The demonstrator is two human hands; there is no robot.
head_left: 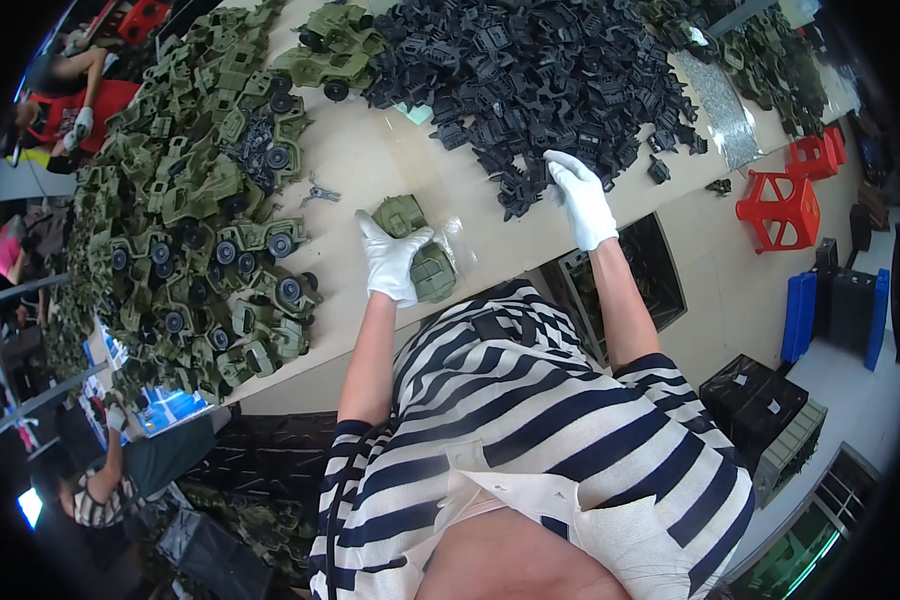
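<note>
My left hand (391, 262) wears a white glove and holds a green toy vehicle body (433, 272) against the table, with its thumb across the middle of the body. The fingers point to the left of it. My right hand (584, 203), also gloved, is at the near edge of a large heap of black plastic parts (530, 85). Its fingers are stretched out with a gap beside the thumb, and black parts lie right by the fingertips. Whether it touches one I cannot make out.
Many green toy vehicles with black wheels (185, 260) are piled on the left of the table (355, 150). A small grey part (320, 192) lies between. Red stools (780, 212) and dark crates (755, 395) stand at right. Other people work at far left.
</note>
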